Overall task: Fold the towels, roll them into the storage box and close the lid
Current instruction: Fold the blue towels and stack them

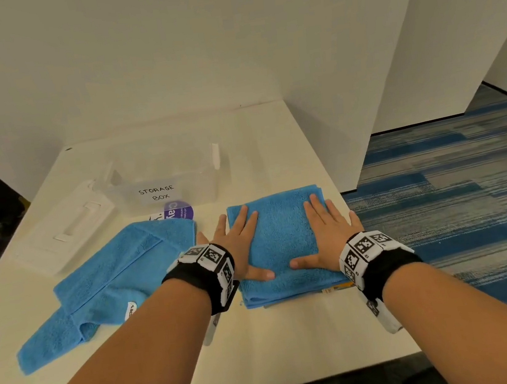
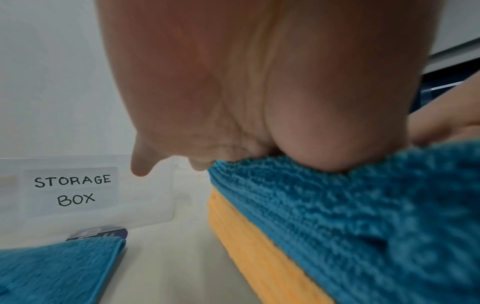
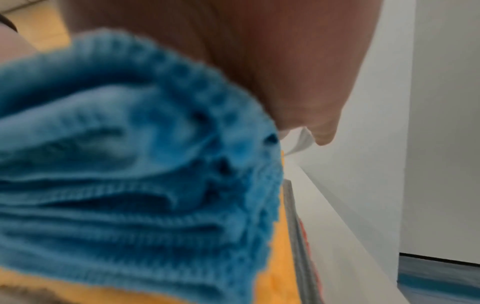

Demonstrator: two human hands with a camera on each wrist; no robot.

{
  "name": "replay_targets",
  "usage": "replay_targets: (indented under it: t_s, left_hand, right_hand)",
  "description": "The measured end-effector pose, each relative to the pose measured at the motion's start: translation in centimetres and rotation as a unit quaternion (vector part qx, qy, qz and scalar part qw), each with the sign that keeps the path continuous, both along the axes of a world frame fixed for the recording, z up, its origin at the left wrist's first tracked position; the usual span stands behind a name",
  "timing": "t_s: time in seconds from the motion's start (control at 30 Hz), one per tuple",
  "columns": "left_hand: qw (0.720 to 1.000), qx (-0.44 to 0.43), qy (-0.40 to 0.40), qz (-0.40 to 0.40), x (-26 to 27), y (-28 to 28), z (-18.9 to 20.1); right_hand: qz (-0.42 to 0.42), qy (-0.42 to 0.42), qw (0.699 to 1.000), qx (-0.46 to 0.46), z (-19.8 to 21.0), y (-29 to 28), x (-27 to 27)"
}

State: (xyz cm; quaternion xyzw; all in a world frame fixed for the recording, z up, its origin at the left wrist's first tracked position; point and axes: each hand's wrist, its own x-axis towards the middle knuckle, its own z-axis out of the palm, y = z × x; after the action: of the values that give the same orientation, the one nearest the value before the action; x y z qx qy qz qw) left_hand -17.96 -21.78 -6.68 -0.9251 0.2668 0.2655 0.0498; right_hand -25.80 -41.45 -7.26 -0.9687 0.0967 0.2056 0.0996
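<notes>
Here, both forearms reach forward over the near edge of the cream tabletop [image 1: 266, 351], each wrist wrapped in a black band with black-and-white marker tiles. The left hand [image 1: 238, 248] and the right hand [image 1: 323, 240] lie palm down, fingers straight and spread, thumbs pointing toward each other, pressing flat on the folded blue terry towel [image 1: 282, 246] near the tabletop's right edge; neither hand grasps anything. The left wrist view shows this towel lying on top of a folded orange towel [image 2: 259, 257]. Toward the left edge lies a second blue towel [image 1: 112, 281], loosely spread and rumpled. Beyond it, farther back, the clear plastic storage box [image 1: 163, 178], labelled "STORAGE BOX", stands open, with its white lid [image 1: 66, 226] resting on the tabletop just to its left. A purple round sticker [image 1: 179, 213] shows at the box's front.
</notes>
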Motion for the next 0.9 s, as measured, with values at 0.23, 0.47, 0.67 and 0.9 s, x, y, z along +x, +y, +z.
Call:
replay_targets:
  t_s: [0.23, 0.47, 0.67, 0.9]
  left_hand:
    - [0.999, -0.002, 0.041, -0.001, 0.5, 0.9, -0.4]
    - [0.999, -0.004, 0.044, -0.011, 0.5, 0.8, 0.0]
    - [0.999, -0.01, 0.042, -0.011, 0.6, 1.0, 0.0]
    - [0.999, -0.026, 0.035, -0.024, 0.9, 1.5, 0.2]
  right_hand:
    - [-0.013, -0.003, 1.0, 0.014, -0.6, -0.5, -0.2]
    - [-0.011, 0.014, 1.0, -0.008, 0.6, -0.4, -0.1]
    - [-0.023, 0.025, 0.999, -0.031, 5.3, -0.8, 0.6]
    - [-0.054, -0.072, 0.996, 0.0, 10.3, 0.9, 1.4]
